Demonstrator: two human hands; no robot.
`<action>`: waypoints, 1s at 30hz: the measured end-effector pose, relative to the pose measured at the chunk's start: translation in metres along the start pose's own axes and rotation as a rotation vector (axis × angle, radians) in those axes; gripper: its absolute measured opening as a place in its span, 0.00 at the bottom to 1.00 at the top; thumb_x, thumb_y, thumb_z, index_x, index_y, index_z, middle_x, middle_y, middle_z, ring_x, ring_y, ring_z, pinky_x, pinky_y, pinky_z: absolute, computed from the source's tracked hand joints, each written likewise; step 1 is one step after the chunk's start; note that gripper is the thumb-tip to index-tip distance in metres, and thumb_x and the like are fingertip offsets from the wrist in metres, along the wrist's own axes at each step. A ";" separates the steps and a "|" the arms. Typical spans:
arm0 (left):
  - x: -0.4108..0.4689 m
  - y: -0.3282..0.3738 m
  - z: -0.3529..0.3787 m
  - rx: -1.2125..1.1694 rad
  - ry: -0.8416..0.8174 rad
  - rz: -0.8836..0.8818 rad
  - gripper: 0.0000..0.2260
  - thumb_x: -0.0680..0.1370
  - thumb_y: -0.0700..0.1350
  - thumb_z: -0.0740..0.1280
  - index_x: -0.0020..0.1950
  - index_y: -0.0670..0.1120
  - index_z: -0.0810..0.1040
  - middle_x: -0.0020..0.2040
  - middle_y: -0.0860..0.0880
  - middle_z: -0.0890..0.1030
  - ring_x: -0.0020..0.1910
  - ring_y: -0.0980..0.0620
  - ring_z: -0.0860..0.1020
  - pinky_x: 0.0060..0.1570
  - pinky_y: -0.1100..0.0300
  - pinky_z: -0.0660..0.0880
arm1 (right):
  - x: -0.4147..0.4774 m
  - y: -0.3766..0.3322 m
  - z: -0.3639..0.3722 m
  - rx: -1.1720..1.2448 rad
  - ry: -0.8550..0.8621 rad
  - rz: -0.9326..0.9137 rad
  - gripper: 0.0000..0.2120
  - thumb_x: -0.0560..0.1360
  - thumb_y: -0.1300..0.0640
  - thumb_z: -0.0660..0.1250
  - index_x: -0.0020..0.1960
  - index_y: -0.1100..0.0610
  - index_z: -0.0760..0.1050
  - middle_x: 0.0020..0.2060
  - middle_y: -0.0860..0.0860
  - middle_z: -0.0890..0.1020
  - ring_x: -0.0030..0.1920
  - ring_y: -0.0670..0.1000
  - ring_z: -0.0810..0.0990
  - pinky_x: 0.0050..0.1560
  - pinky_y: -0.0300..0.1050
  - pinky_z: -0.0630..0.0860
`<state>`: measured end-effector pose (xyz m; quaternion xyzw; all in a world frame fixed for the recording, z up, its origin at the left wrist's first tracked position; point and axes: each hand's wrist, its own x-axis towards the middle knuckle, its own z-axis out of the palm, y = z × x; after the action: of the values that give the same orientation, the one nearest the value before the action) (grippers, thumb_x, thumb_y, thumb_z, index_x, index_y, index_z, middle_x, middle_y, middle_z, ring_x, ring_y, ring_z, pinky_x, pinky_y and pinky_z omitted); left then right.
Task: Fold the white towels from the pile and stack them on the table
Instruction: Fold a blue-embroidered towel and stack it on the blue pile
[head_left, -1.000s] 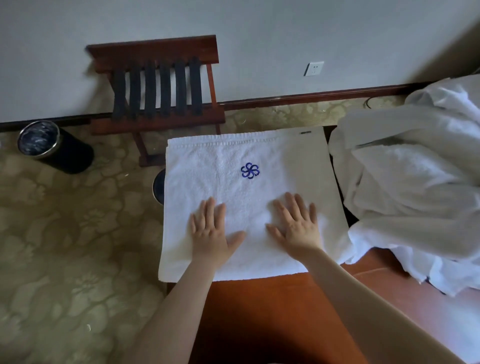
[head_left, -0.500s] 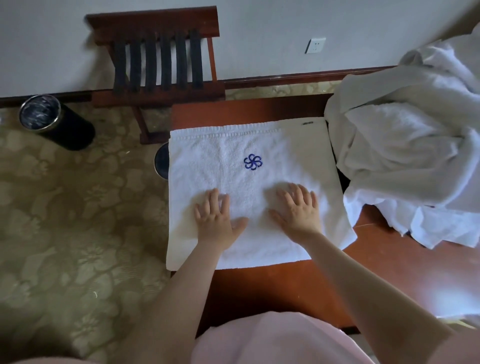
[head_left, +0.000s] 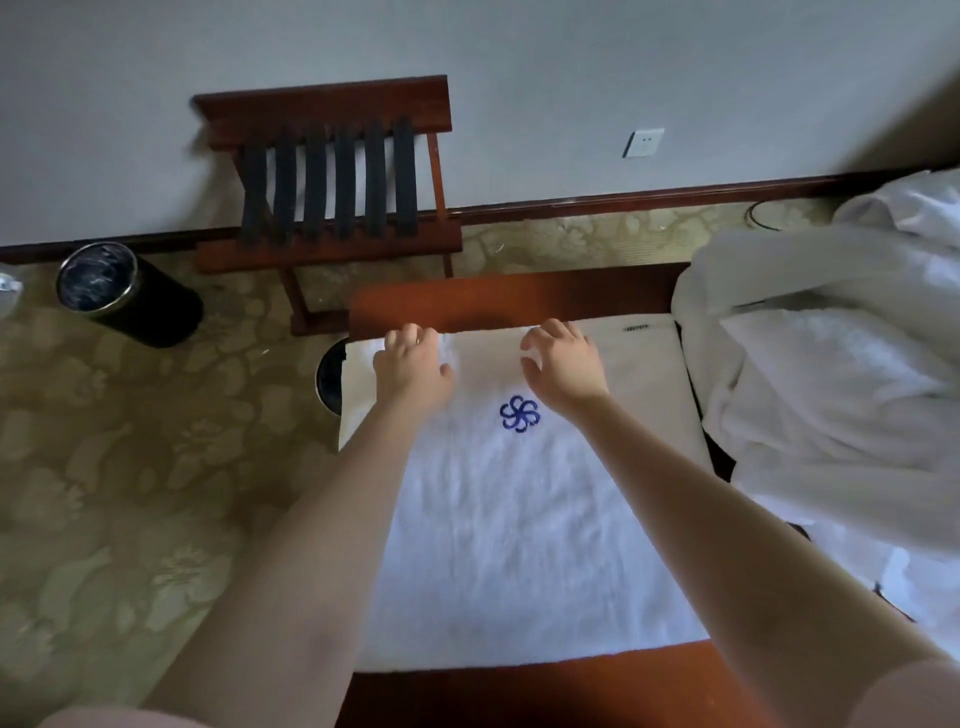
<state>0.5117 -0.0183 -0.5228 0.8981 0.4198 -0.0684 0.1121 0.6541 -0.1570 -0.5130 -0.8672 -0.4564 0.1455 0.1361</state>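
The white towel (head_left: 519, 519) with its blue flower mark lies flat on the bench (head_left: 519, 301) in the centre of the frame. The left hand (head_left: 413, 366) and right hand (head_left: 563, 366) curl their fingers over its upper edge, gripping it. The pile (head_left: 831, 374) heaps just beside it at the right. A luggage rack (head_left: 327, 176) and a black bin (head_left: 130, 293) stand at the upper left.

Strapped wooden luggage rack (head_left: 332, 171) by the wall (head_left: 519, 78); black bin (head_left: 130, 291) left; perhaps another bin (head_left: 328, 376) nearer.
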 end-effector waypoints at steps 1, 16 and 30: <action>0.010 -0.002 -0.002 0.013 -0.029 -0.004 0.14 0.78 0.49 0.62 0.61 0.46 0.72 0.61 0.46 0.72 0.60 0.44 0.68 0.54 0.51 0.69 | 0.012 -0.002 -0.001 0.001 -0.009 -0.019 0.12 0.76 0.55 0.63 0.58 0.55 0.76 0.56 0.52 0.77 0.59 0.55 0.71 0.55 0.48 0.69; 0.023 -0.041 -0.011 0.113 -0.235 0.070 0.14 0.75 0.51 0.60 0.57 0.48 0.77 0.52 0.51 0.72 0.56 0.48 0.68 0.50 0.53 0.66 | 0.040 0.008 0.002 -0.141 -0.239 -0.078 0.07 0.73 0.49 0.66 0.48 0.51 0.73 0.46 0.48 0.74 0.56 0.52 0.69 0.50 0.46 0.62; -0.042 -0.018 -0.057 0.037 -0.115 -0.220 0.10 0.80 0.40 0.60 0.56 0.42 0.78 0.55 0.44 0.80 0.54 0.44 0.78 0.46 0.56 0.70 | -0.028 0.056 -0.048 -0.082 0.036 0.212 0.05 0.81 0.58 0.56 0.49 0.59 0.68 0.43 0.56 0.78 0.36 0.58 0.73 0.33 0.45 0.65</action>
<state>0.4728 -0.0233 -0.4612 0.8429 0.5075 -0.1395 0.1114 0.6994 -0.2155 -0.4857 -0.9179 -0.3652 0.1245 0.0926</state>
